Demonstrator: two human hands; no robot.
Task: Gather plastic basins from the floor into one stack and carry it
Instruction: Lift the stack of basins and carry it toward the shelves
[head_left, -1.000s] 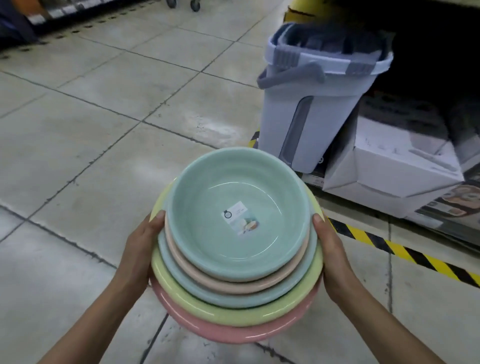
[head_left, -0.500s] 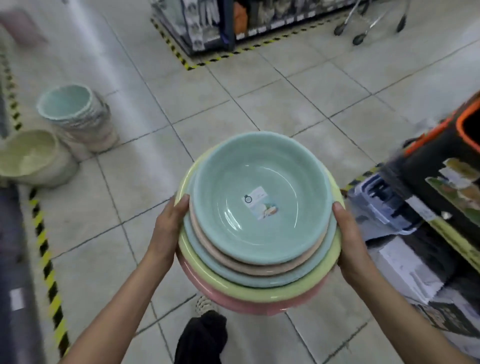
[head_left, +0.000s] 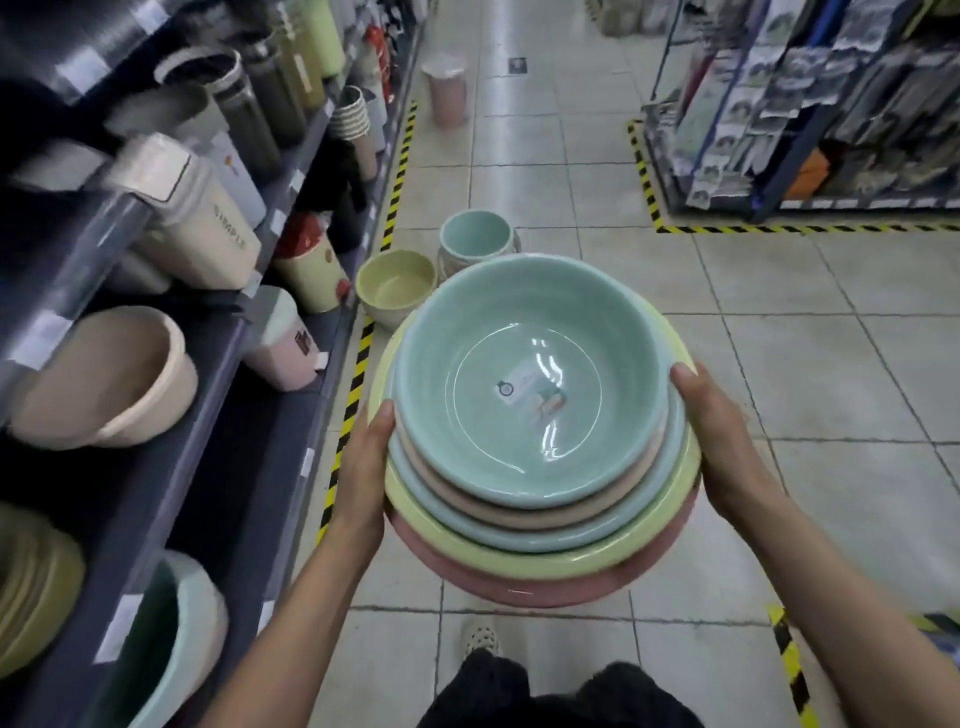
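A stack of several nested plastic basins (head_left: 535, 514) is held in front of me above the tiled floor: mint green on top with a small label inside, then peach, pale blue, yellow and pink at the bottom. My left hand (head_left: 366, 462) grips the stack's left rim, thumb on top. My right hand (head_left: 719, 441) grips the right rim the same way. On the floor ahead sit a yellow basin (head_left: 396, 283) and a taller pile topped by a mint basin (head_left: 475, 236).
A dark shelf unit (head_left: 218, 415) on the left holds bins, bottles and more basins, with a yellow-black floor stripe (head_left: 358, 374) along it. A pink bin (head_left: 445, 93) stands further down the aisle. A display rack (head_left: 810, 114) is at the right. My foot (head_left: 480, 639) shows below.
The view has swung round to look down the aisle beside the left shelf. The stack stays held between both hands. The floor basins now lie straight ahead and closer.
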